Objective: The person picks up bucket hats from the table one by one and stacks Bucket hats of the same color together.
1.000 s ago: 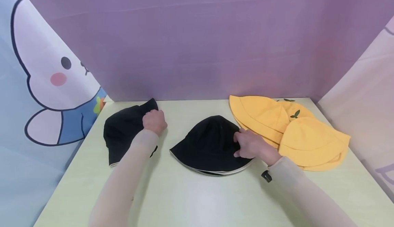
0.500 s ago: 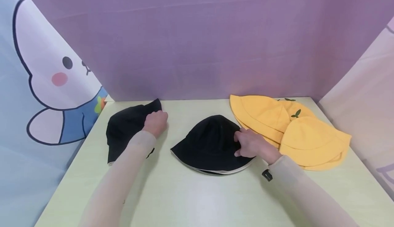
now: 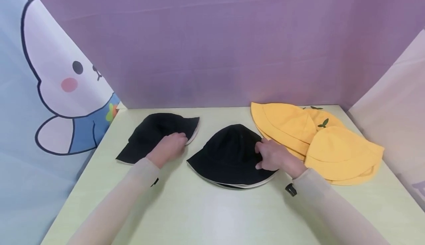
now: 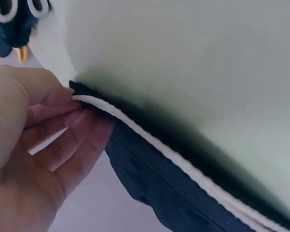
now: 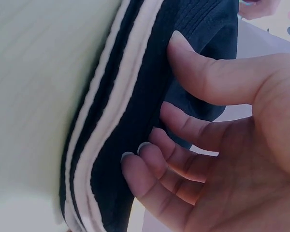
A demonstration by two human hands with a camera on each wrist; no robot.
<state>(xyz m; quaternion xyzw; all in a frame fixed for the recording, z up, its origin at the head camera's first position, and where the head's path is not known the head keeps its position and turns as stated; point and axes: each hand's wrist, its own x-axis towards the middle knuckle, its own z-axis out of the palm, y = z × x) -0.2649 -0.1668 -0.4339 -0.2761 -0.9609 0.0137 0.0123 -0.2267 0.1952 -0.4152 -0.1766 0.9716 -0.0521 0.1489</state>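
On the left of the table lies a black bucket hat with pale edging. My left hand holds its brim at the near right side. The left wrist view shows the thumb and fingertips pinching the brim edge. In the middle, another black bucket hat stands crown up. Two pale edges along its brim in the right wrist view suggest one hat set over another. My right hand rests on its right side, with thumb and loosely bent fingers touching the black cloth.
Several yellow bucket hats with green leaf sprigs lie overlapping at the back right, close to my right hand. A purple cloth rises behind the pale table. Printed cloths hang at both sides.
My left hand has come nearer and slightly right, turning the left black hat so its brim now points right toward the middle hat. The right hand stays on the middle hat.
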